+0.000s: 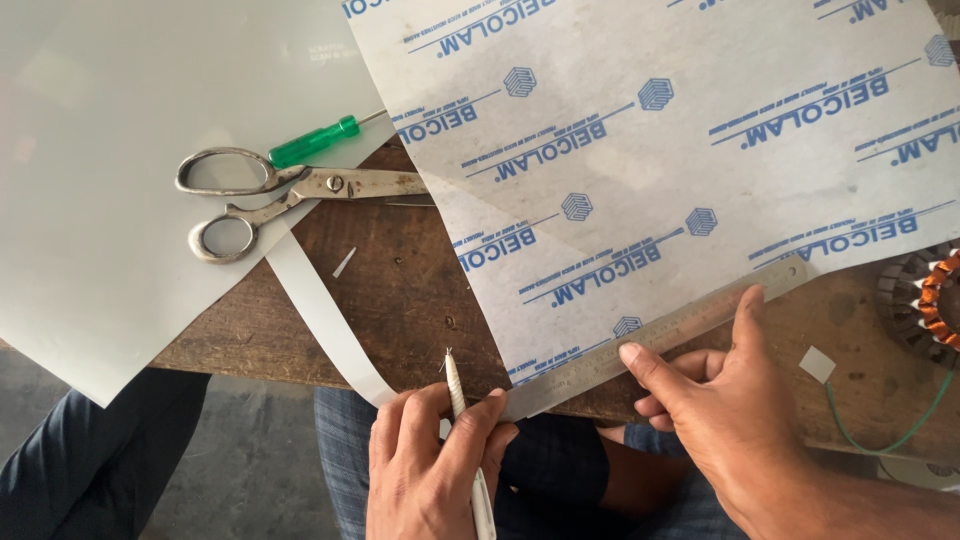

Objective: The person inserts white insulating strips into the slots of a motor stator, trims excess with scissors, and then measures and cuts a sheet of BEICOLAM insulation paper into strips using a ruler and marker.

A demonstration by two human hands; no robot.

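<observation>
The left hand (pixel 430 465) grips a pointed scribing tool (pixel 458 385), tip up at the near end of the steel ruler (pixel 660 335). The right hand (pixel 720 400) presses the ruler flat with fingers spread (nothing clasped) on the printed sheet (pixel 680 130). Farther back on the worktop (pixel 400 280) lie scissors (pixel 290 195) and a green-handled screwdriver (pixel 315 140).

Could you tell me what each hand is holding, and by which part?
The left hand grips a pointed scriber by its shaft; the right hand presses the steel ruler near its middle.
</observation>
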